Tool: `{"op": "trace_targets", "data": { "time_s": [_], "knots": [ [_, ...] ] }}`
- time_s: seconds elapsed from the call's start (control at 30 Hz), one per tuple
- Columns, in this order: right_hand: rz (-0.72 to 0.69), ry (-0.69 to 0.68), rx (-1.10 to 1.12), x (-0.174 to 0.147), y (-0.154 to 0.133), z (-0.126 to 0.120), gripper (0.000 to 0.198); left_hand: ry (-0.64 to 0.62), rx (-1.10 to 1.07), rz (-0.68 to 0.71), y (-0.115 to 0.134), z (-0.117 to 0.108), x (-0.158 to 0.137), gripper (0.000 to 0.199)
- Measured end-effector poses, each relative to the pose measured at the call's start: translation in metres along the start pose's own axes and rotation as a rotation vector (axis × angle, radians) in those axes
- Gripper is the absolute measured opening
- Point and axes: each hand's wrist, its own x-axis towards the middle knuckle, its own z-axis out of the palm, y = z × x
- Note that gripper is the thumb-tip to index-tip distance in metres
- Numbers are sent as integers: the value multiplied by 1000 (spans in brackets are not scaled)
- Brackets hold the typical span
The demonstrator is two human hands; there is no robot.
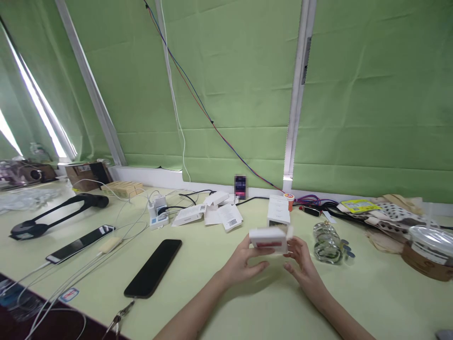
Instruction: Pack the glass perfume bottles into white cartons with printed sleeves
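Observation:
A small white box point(268, 240) with a red mark on its near side is held above the table in my left hand point(244, 264). The fingers of that hand lie along its left end and underside, the thumb below. My right hand point(302, 262) is at the box's right end, its curled fingers against a blurred end flap and its thumb lower down. Just behind the box stands a row of similar white boxes point(279, 208). To the right of my right hand lie several clear round items point(327, 243) in a stack, with small dark discs point(347, 248) beside them.
Opened white cartons point(212, 210) lie at the back beside a power strip point(158, 215). A black phone point(154, 269) and a charging phone point(80, 244) lie left, with white cables. A lidded cup point(430, 250) stands right, near cloths point(396, 215). A small screen point(240, 186) leans at the back.

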Motion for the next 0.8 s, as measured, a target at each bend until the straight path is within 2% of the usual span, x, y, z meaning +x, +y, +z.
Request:
{"op": "trace_targets", "data": {
  "time_s": [0.07, 0.13, 0.23, 0.37, 0.47, 0.63, 0.8],
  "knots": [
    [-8, 18, -7, 1, 4, -1, 60, -63, 51, 68, -2, 3, -2, 32],
    [12, 34, -43, 1, 7, -2, 52, -88, 74, 124, -5, 7, -3, 31],
    [19, 46, -115, 1, 11, -3, 39, -86, 38, 116, -6, 10, -4, 26],
    [-3, 29, -133, 1, 5, -4, 38, -80, -73, 30, -2, 9, -3, 23],
    [79, -23, -66, -1, -5, -4, 40, -50, -130, -22, 0, 10, -1, 29],
    [230, -105, -6, -2, -15, -2, 39, 11, -406, -243, -9, 16, 1, 38],
    [298, -83, 35, -1, -15, 0, 42, 91, -578, -326, -16, 20, 3, 42]
  ]
}}
